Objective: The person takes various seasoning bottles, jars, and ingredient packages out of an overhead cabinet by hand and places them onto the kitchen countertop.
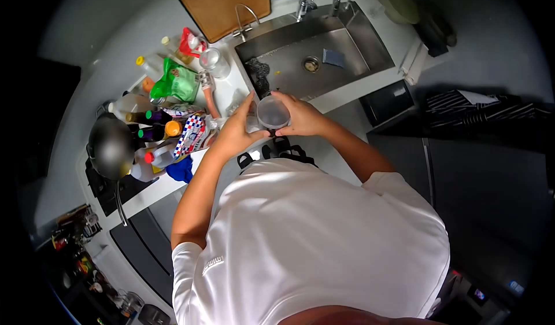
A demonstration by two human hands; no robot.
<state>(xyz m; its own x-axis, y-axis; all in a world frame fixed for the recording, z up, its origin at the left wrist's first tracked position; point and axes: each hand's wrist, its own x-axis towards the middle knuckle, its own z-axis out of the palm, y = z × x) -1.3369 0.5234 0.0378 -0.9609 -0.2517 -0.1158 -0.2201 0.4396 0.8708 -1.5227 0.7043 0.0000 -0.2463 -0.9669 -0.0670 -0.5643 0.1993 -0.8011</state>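
A round, clear container (273,113) with a pale, translucent top is held between both hands in front of the body, near the sink's front edge. My left hand (234,129) curves around its left side, the thumb at the container's lower edge. On the right side, my right hand (300,117) grips it with fingers at the top and thumb below. Another clear item shows beside my left hand's fingers on the counter, its shape hard to make out. What lies inside the container cannot be told.
Ahead is a steel sink (370,44) with a blue sponge (333,58). Bottles, a green bag (176,82) and a clear jar (214,63) crowd the left counter. A wok (111,147) sits at far left; a cutting board (222,4) leans behind.
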